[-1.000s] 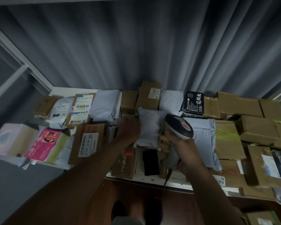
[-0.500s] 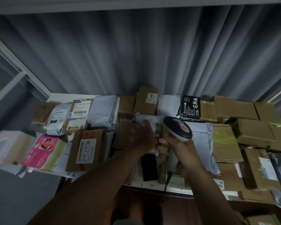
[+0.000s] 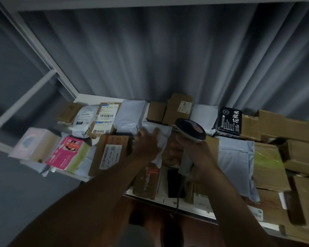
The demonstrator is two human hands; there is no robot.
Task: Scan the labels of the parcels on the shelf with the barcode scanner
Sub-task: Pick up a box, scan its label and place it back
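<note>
Since the earlier frame the left hand [image 3: 147, 146] has shifted left with the grey poly mailer [image 3: 161, 139], which now lies flatter, just left of the barcode scanner [image 3: 190, 130]. Left hand: fingers spread, palm down on the mailer; whether they curl under its edge cannot be told (blur). Right hand [image 3: 198, 157]: wrapped closed around the scanner's handle, head raised and tilted forward, cable hanging below the grip. White shelf [image 3: 189, 207] crowded with parcels. Left of scanner: cardboard box with white label [image 3: 111, 154], pink packet [image 3: 68, 152] beyond it. Behind and left of scanner: box with barcode label [image 3: 105, 120]. Right of scanner: black box with white characters [image 3: 229, 122], pale mailer [image 3: 236, 163], brown cartons further right. Grey curtain [image 3: 168, 59] behind the shelf.
</note>
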